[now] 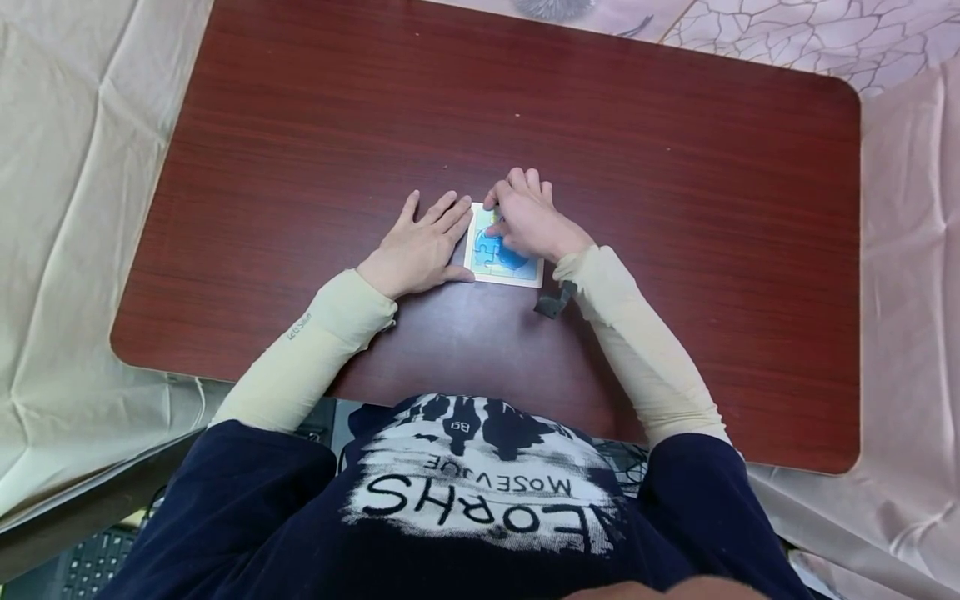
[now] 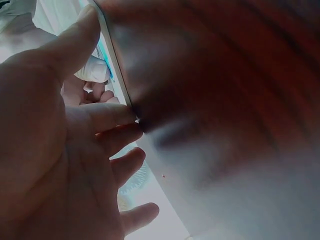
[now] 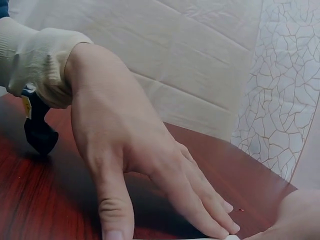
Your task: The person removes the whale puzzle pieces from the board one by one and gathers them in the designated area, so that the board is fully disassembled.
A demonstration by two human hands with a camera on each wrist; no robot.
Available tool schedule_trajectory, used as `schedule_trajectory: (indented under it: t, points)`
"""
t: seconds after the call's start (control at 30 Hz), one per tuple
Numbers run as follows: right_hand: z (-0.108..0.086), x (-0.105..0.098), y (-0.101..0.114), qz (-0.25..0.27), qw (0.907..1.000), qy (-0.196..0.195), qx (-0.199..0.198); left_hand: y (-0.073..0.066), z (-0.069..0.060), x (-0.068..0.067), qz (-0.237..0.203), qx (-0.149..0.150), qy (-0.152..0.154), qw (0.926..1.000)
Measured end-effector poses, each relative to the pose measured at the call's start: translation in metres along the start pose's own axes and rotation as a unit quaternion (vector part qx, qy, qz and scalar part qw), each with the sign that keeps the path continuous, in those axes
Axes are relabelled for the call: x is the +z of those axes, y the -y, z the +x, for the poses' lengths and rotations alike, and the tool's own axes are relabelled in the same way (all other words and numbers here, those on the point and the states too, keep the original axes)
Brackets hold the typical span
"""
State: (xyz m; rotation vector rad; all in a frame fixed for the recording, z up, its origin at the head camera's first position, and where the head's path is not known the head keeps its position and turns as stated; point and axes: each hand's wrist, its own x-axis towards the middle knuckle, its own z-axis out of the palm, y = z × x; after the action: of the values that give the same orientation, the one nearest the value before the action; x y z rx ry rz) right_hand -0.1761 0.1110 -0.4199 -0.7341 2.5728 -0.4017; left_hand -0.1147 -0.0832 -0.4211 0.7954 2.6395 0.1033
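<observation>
Closest to my head camera was the person's dark printed shirt (image 1: 480, 500). Beyond it I watched the blue jigsaw puzzle (image 1: 513, 260) lying in its white-edged frame on the reddish-brown table (image 1: 712, 250). The left hand (image 1: 422, 250) lay with fingers spread and nearly straight, thumb and index touching the frame's left side, gripping nothing. The right hand (image 1: 528, 218) arched over the puzzle's upper part, thumb and index bent down; I couldn't tell whether they pinched a piece.

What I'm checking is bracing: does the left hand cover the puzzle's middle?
No, the left hand is beside the puzzle, at its left edge.
</observation>
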Motion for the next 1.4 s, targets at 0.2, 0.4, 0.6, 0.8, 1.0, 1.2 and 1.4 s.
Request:
schedule_trajectory:
  t: [0.2,0.4,0.6,0.8,1.0,1.2,1.4]
  points:
    - [0.0019,-0.0027,0.0012,0.004,0.9999,0.015,0.001,-0.0014,-0.0005,0.0017,0.02,0.016,-0.035,0.9991]
    - [0.0015,-0.0038,0.0009,0.001,0.9998,0.018,0.0,-0.0026,0.0,0.0024,0.014,0.039,-0.067,0.9969]
    - [0.0012,-0.0035,0.0012,0.006,0.9998,0.016,-0.004,-0.0021,-0.0003,0.0012,0.006,0.042,-0.069,0.9967]
    - [0.0001,-0.0045,0.0023,-0.001,0.9998,0.018,-0.007,-0.0025,-0.0007,0.0012,-0.023,0.037,-0.06,0.9972]
    - [-0.0018,-0.0075,0.0029,0.004,0.9997,0.019,-0.011,-0.0026,-0.0005,0.0006,-0.023,0.043,-0.062,0.9969]
    - [-0.0036,-0.0089,0.003,0.024,0.9994,0.007,-0.023,-0.0019,-0.0006,-0.0015,-0.021,0.046,-0.065,0.9966]
    - [-0.0035,-0.0079,0.0013,0.023,0.9989,0.002,-0.042,-0.0013,0.0006,-0.0018,-0.017,0.045,-0.061,0.997]
